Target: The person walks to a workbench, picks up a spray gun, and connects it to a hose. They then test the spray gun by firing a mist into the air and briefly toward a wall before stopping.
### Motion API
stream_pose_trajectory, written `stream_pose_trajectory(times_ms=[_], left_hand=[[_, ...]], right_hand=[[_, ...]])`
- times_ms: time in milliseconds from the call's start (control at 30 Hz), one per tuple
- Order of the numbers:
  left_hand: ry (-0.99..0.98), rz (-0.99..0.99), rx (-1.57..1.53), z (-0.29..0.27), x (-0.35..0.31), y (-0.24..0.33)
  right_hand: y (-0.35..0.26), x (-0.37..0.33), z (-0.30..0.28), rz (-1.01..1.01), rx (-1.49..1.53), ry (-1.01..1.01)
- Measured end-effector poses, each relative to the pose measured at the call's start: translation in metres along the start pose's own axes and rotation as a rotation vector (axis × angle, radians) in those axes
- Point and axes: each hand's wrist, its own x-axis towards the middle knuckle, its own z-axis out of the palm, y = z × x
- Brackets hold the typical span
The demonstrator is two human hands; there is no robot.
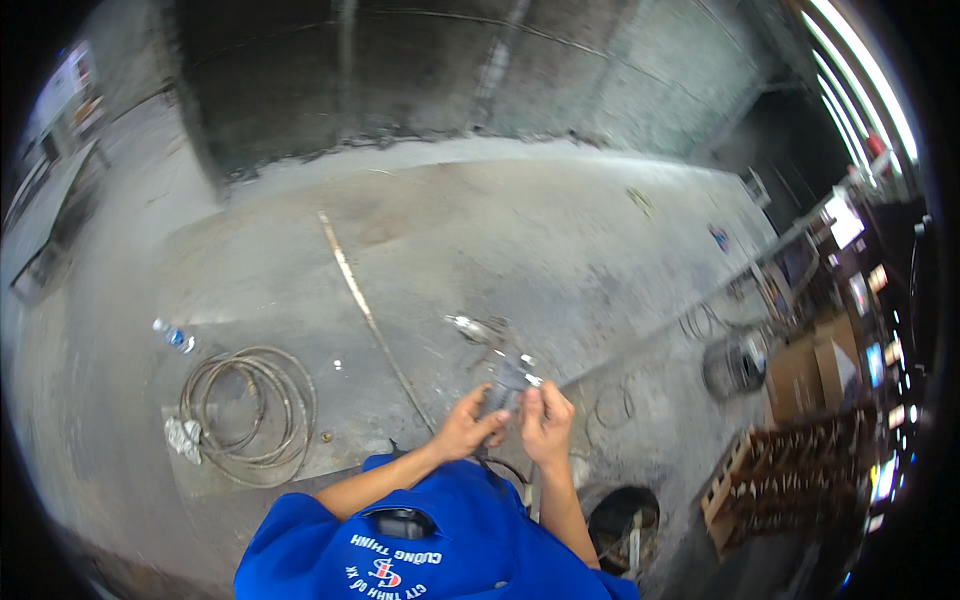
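My left hand (pixel 468 425) is wrapped round the handle of a grey tool shaped like a spray gun (pixel 512 374), held over the near edge of a large grey metal sheet (pixel 560 260). My right hand (pixel 546 425) pinches a small silvery part at the tool's right side. Beyond the tool is a shiny metal cylinder (pixel 475 328); blur hides whether it is joined to the tool. Below my hands a dark hose (pixel 512 466) shows in part. Finer details of the tool are smeared.
On the left lie a coiled hose (pixel 248 415), a pale rag (pixel 183 440) and a plastic bottle (pixel 174 336). A long thin rod (pixel 358 290) crosses the sheet. To the right stand a black bucket (pixel 622 525), a dark bin (pixel 733 367), a cardboard box (pixel 805 378) and a rack (pixel 785 480).
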Motion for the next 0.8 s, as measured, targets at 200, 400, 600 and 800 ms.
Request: stream_pose_trajectory(times_ms=[200,400,600,800], left_hand=[[-0.016,-0.014,-0.029,0.005,0.004,0.007],[0.079,-0.011,0.085,0.008,-0.004,0.007],[0.129,0.008,0.230,-0.004,-0.009,0.006],[0.089,0.075,0.097,0.006,-0.003,-0.001]], right_hand=[[0.005,0.004,0.018,0.080,0.144,0.163],[0.011,0.006,0.015,0.006,0.150,0.147],[-0.001,0.009,0.002,-0.154,-0.065,0.039],[-0.008,0.000,-0.002,0.095,0.130,0.030]])
